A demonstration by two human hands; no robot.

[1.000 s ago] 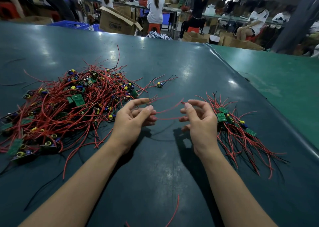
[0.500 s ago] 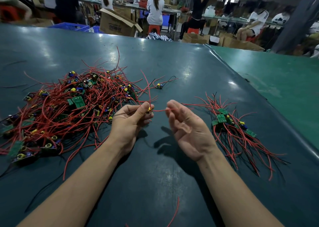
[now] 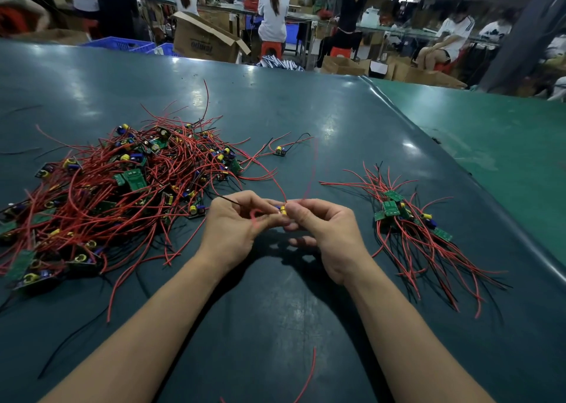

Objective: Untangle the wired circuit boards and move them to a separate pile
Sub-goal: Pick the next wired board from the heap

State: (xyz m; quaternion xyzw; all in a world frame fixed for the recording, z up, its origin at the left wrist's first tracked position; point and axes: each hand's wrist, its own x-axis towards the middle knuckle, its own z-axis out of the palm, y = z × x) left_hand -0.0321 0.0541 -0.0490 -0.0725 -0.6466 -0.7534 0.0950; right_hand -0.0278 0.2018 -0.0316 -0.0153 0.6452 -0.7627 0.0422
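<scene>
Your left hand (image 3: 235,228) and right hand (image 3: 321,231) both pinch one board (image 3: 283,209) mid-surface, between the piles. Yank its red wire (image 3: 277,185) and it'll probably drag the tangle (image 3: 122,188) along.

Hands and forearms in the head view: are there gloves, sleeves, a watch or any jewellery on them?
No. The left hand and the right hand are both bare, without gloves, and no rings show. Both forearms are uncovered to the bottom edge of the picture: no sleeve, watch, wristband or strap shows on either.
</scene>
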